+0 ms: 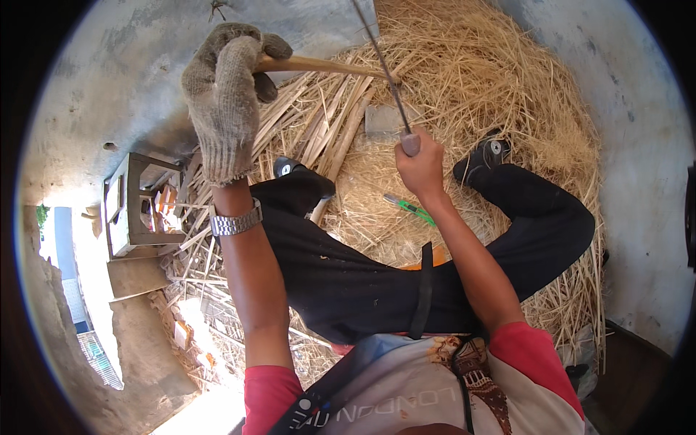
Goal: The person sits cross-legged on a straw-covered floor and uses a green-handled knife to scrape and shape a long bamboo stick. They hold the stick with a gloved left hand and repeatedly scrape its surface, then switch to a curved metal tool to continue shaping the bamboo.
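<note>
Holding a slim wooden stick (pixel 319 66) in the gloved left hand (pixel 228 98), fingers closed around its left end, the person has the bare right hand (pixel 423 168) wrapped around the handle (pixel 411 144) of a long, thin knife (pixel 398 105). The stick points rightward above the pile of straw-coloured shavings (pixel 464 65), its far end crossing the blade; whether they touch is unclear. The step looks like shaving the stick: a low blade angle and light, even strokes directed away from the glove and legs (pixel 341 283) would probably serve best. A green utility knife (pixel 409 208) lies between the feet and lap. Pale lettering crosses the shirt (pixel 406 370); the black shoes (pixel 475 163) bear round white emblems.
</note>
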`<state>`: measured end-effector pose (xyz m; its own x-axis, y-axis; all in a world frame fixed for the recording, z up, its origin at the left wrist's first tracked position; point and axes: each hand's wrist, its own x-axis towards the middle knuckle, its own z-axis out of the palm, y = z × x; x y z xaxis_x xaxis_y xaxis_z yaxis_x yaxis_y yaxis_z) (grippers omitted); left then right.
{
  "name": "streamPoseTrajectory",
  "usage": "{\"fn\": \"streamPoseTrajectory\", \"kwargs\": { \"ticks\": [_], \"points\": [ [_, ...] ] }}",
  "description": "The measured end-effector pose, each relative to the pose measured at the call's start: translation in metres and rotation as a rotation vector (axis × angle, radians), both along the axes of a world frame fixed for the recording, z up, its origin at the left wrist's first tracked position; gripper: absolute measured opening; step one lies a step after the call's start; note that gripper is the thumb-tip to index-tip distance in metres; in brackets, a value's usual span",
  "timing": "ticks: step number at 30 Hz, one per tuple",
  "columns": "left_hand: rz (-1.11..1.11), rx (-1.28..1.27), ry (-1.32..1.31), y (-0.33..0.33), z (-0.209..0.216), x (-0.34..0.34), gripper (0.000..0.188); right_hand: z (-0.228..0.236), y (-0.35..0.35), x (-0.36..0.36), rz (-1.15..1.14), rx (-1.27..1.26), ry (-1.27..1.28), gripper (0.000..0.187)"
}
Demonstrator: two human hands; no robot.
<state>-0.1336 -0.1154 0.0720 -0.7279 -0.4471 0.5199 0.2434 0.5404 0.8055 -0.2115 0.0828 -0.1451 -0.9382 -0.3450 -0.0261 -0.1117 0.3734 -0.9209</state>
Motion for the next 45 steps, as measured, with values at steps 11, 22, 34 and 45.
{"fn": "streamPoseTrajectory", "kwargs": {
  "ticks": [11,22,34,45],
  "points": [
    [0.137,0.036,0.025,0.015,0.002,-0.01,0.027,0.027,-0.003,-0.002,0.015,-0.006,0.093,0.018],
    [0.295,-0.068,0.001,0.025,0.006,-0.022,0.031,-0.017,-0.011,-0.016,0.042,0.232,0.104,0.021],
    [0.396,-0.115,-0.038,0.033,0.008,-0.035,0.041,-0.016,-0.017,0.006,-0.007,0.07,0.15,0.024],
    [0.41,-0.102,-0.065,0.03,0.018,-0.031,0.049,-0.087,0.024,-0.022,-0.182,0.132,-0.322,0.038]
  ]
}}
